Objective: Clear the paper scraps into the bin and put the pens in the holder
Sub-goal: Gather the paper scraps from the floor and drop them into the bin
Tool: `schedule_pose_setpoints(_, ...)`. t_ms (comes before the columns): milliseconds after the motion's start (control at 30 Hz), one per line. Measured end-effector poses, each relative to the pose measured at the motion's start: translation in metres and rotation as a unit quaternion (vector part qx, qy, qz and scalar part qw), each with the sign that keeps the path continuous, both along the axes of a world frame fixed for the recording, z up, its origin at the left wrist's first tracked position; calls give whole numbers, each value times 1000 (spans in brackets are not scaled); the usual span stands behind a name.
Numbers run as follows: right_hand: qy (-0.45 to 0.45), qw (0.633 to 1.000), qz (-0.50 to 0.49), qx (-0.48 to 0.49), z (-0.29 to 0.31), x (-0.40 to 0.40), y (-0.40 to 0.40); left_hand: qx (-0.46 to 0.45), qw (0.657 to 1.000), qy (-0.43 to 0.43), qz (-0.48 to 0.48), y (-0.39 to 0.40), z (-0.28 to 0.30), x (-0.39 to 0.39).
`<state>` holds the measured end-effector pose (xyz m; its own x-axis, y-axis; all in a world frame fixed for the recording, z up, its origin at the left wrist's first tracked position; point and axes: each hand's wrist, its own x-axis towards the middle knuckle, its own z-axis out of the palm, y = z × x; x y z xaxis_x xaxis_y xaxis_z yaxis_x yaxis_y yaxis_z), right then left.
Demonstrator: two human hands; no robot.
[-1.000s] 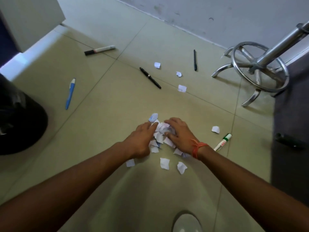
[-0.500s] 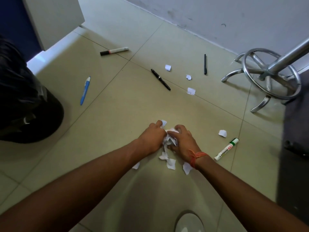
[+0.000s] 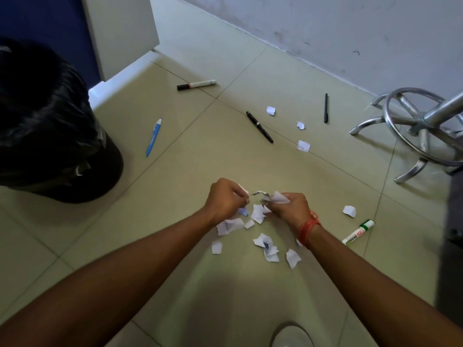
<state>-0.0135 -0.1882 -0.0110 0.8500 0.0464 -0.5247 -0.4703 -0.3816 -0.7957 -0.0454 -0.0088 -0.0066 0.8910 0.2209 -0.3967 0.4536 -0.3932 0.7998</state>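
Observation:
My left hand and my right hand are lifted just above the tiled floor, each closed on a bunch of white paper scraps. Under and behind them several loose scraps lie on the floor. More scraps lie farther off, and one lies at the right. A bin lined with a black bag stands at the left. On the floor lie a blue pen, a black-capped marker, a black pen, a thin black pen and a green-capped whiteboard marker.
A chrome stool base stands at the right, next to a dark surface. A white cabinet corner and a wall close off the back. A pale rounded object shows at the bottom edge.
Both hands pressed together on the scrap pile, then closed and rose off the floor with scraps in them. Some scraps stayed on the floor. The view swung left, showing more of the bin.

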Motion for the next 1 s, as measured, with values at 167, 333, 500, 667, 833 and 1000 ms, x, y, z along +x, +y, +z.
schedule_pose_setpoints(167, 9, 981, -19, 191, 53, 25, 50, -110, 975, -88, 171, 41, 49, 12)
schedule_pose_setpoints(333, -40, 957, 85, 275, 118, 44, 149, -126, 922, -205, 302, 114, 127, 0)
schedule_pose_setpoints(500, -142, 904, 234, 329, 194, 28, 269, -44, 852, -307, 422, 201, 195, -43)
schedule_pose_setpoints(667, -330, 865, 341, 161, 225, 9, 365, 153, 829, -273, 464, 263, 216, -92)
schedule_pose_setpoints(833, -418, 769, 462, -139, 218, -1, 427, 258, 894, -56, 363, 311, 196, -101)
schedule_pose_setpoints(1000, -416, 694, 546, -218, 207, 0, 428, 283, 895, 8, 345, 321, 188, -93)
